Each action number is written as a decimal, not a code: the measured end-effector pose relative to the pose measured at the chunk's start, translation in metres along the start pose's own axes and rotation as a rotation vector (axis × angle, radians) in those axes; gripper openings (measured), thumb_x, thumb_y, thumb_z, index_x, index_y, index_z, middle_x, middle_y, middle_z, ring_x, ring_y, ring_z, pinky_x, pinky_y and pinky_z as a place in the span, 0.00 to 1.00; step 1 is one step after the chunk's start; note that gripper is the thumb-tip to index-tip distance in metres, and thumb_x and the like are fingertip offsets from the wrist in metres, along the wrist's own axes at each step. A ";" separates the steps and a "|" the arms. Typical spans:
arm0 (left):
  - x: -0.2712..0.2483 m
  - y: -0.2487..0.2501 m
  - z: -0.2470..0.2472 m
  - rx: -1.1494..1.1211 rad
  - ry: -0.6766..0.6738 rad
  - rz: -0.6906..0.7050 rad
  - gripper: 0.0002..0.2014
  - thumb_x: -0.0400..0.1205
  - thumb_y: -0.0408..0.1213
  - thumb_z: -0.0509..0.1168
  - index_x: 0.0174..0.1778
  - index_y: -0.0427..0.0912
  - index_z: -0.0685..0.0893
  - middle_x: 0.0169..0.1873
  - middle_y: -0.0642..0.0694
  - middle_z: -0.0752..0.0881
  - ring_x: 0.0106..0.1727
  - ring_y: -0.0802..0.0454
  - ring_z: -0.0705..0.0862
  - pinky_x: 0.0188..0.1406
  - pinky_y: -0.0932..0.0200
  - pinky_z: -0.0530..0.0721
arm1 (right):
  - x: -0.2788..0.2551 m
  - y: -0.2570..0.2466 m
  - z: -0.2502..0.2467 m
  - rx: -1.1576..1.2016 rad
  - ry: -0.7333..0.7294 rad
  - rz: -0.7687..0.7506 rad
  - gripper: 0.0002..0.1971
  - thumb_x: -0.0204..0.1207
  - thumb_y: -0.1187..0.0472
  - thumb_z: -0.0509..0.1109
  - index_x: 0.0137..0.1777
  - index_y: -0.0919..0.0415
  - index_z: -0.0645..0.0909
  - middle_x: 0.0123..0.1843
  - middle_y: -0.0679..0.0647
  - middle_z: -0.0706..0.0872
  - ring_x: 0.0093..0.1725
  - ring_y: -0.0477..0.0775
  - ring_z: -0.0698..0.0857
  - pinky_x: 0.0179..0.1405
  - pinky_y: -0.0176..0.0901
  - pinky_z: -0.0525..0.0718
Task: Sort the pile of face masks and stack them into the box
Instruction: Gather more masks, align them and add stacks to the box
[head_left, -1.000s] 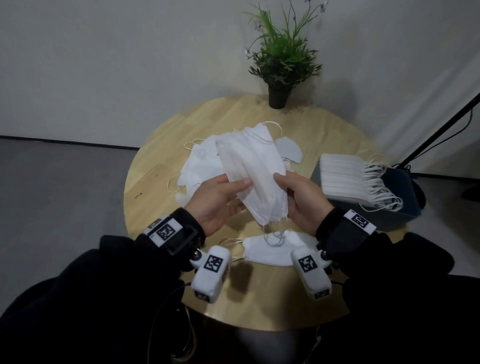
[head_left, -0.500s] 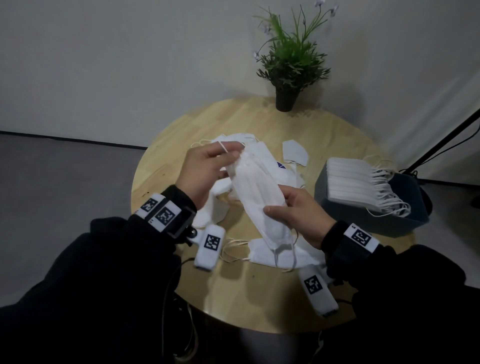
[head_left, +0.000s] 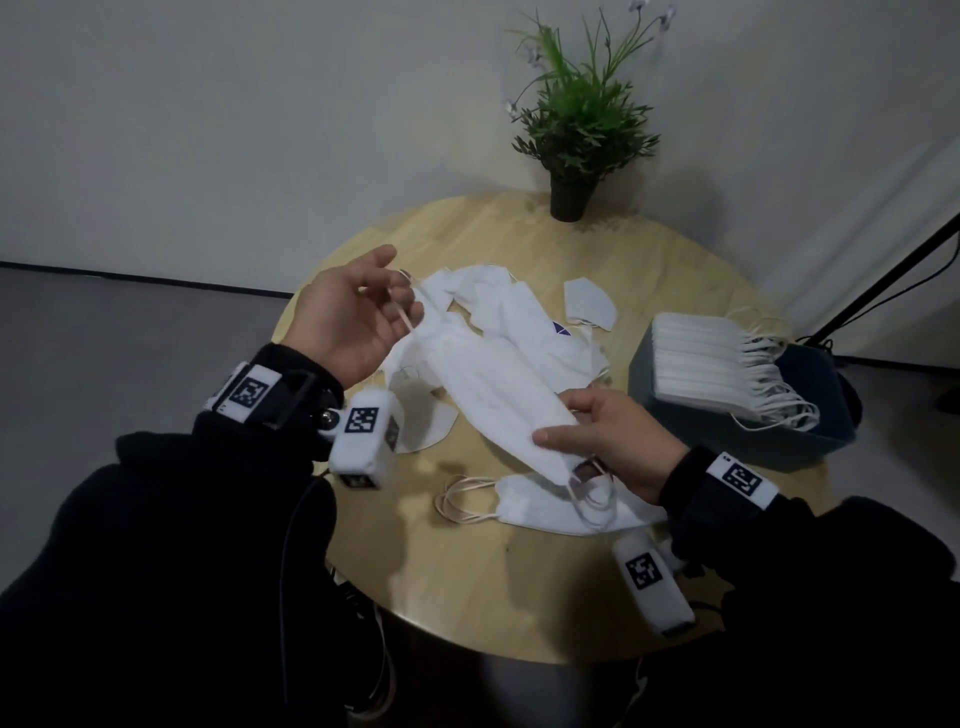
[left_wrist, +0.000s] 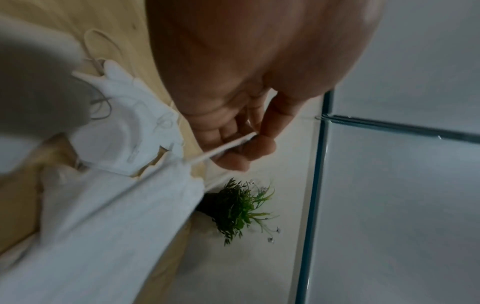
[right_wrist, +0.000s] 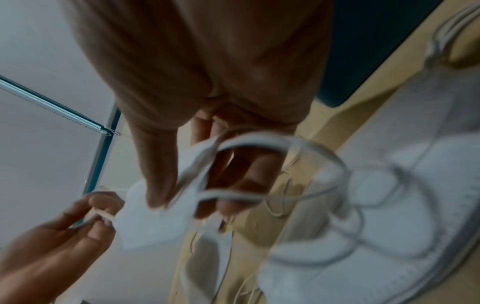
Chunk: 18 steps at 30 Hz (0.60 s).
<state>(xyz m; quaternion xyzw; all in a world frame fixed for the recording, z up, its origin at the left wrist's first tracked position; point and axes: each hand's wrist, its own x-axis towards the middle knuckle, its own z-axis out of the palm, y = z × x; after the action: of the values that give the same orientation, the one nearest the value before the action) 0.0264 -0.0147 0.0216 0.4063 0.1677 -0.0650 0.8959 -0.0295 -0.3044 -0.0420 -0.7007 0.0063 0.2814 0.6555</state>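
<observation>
Black sleeves, white wrist bands w/ b&w tag markers, bare hands

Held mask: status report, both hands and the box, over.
Left hand pinches the ear loop; right hand grips the held mask at its near end. Mask stretched above the loose pile. Box part-stacked, path clear.

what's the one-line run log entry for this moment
left hand: pinches ear loop | right hand: grips folded white face mask | dark blue box: holds mask stack | round wooden table: loose masks remain
</observation>
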 end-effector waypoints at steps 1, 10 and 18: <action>0.002 0.003 -0.004 -0.073 0.003 -0.021 0.16 0.83 0.22 0.58 0.62 0.43 0.78 0.35 0.45 0.80 0.29 0.53 0.76 0.35 0.59 0.81 | -0.002 0.000 -0.001 0.021 -0.023 0.030 0.18 0.74 0.73 0.80 0.63 0.74 0.85 0.53 0.70 0.92 0.40 0.63 0.92 0.38 0.52 0.93; 0.005 0.019 -0.029 0.052 0.065 -0.032 0.10 0.80 0.31 0.61 0.53 0.48 0.81 0.31 0.52 0.75 0.27 0.56 0.65 0.27 0.62 0.65 | -0.024 0.005 -0.025 0.186 0.210 -0.006 0.04 0.76 0.68 0.78 0.46 0.71 0.90 0.33 0.62 0.82 0.23 0.50 0.73 0.20 0.38 0.73; -0.013 -0.015 -0.050 0.939 -0.048 -0.176 0.14 0.80 0.17 0.68 0.56 0.39 0.87 0.33 0.37 0.82 0.25 0.52 0.81 0.37 0.54 0.92 | -0.064 -0.003 -0.076 0.201 0.427 -0.076 0.15 0.77 0.79 0.72 0.61 0.67 0.85 0.31 0.58 0.76 0.24 0.50 0.73 0.25 0.44 0.75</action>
<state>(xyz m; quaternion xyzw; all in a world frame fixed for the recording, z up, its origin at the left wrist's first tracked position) -0.0017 0.0125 -0.0154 0.7497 0.1333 -0.2188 0.6102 -0.0527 -0.3965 -0.0147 -0.6753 0.1466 0.1001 0.7158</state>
